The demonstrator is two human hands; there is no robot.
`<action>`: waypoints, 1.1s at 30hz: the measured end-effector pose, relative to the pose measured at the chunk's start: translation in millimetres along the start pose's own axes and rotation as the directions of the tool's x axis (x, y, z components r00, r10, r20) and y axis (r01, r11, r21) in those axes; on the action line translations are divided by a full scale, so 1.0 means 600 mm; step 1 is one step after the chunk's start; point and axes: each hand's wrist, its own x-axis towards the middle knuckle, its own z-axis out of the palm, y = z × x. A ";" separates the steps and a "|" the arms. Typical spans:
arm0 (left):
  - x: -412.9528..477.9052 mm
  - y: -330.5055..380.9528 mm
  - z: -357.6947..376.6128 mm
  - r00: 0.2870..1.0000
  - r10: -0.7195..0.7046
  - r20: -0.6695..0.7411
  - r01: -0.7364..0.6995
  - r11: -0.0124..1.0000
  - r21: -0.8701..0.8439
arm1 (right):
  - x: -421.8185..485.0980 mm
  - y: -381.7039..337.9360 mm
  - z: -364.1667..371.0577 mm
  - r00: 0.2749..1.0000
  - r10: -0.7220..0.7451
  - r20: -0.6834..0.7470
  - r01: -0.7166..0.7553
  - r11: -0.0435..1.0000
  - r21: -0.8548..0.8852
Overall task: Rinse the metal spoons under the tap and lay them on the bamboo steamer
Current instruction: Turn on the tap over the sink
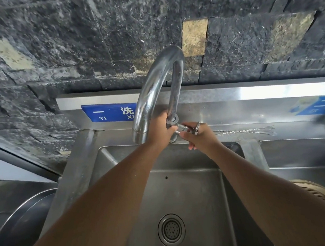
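Note:
A tall curved chrome tap (154, 88) rises over the steel sink (186, 190). My left hand (161, 130) wraps around the base of the tap's upright pipe. My right hand (196, 134), with a ring on it, pinches the small tap handle (182, 128) just right of that base. No water shows at the spout. Thin twisted metal utensils with forked ends (257, 130) lie on the ledge behind the sink, right of my hands. The bamboo steamer (319, 193) shows partly at the lower right, behind my right forearm. No spoon is plainly visible.
The sink drain (171, 230) sits at the bottom middle. A second basin (307, 148) lies to the right. A large round steel vessel (22, 219) stands at the lower left. A dark stone wall and blue labels (109, 112) back the sink.

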 end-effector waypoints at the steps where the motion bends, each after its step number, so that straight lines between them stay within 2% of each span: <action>1: 0.001 -0.002 0.002 1.000 0.003 -0.004 -0.003 1.000 0.003 | 0.000 0.002 0.000 1.000 -0.002 -0.001 0.002 1.000 0.007; 14: 0.014 -0.031 0.020 0.999 -0.013 -0.050 0.018 0.995 0.098 | 0.000 0.014 0.002 0.999 -0.046 0.008 0.045 0.995 0.085; 33: 0.018 -0.048 0.032 0.995 0.027 -0.092 -0.017 0.993 0.114 | 0.003 0.019 0.002 0.997 -0.072 0.014 0.070 0.992 0.109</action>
